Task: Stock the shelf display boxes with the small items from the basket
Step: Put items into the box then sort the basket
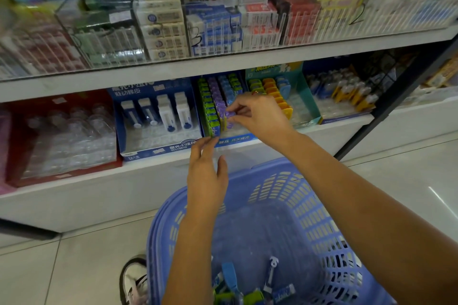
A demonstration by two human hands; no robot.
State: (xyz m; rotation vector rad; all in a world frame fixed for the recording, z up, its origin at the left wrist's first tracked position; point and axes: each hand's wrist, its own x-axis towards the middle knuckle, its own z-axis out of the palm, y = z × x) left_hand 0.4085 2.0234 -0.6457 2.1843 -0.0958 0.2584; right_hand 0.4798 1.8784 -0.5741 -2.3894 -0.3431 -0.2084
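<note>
While the right hand [257, 116] pinches a purple item [229, 114] between thumb and fingertips, right at the near end of the purple row [217, 96] in the middle display box [235, 138], the left hand [207, 171] is loose and holding nothing. Its fingers are mostly straight, with the tips up by the box's near lip next to the green row [209, 111]. Can't really tell if they touch it. That box sits on the lower shelf [148, 176], between a blue box [158, 148] on the left and a teal box [307, 96] on the right. The basket [309, 205] is on the floor, just near of the shelf edge, with both forearms reaching over it. Only a few items [230, 277] lie in its near end, mostly blue and green. A shoe [133, 280] pokes out left of the basket.
</note>
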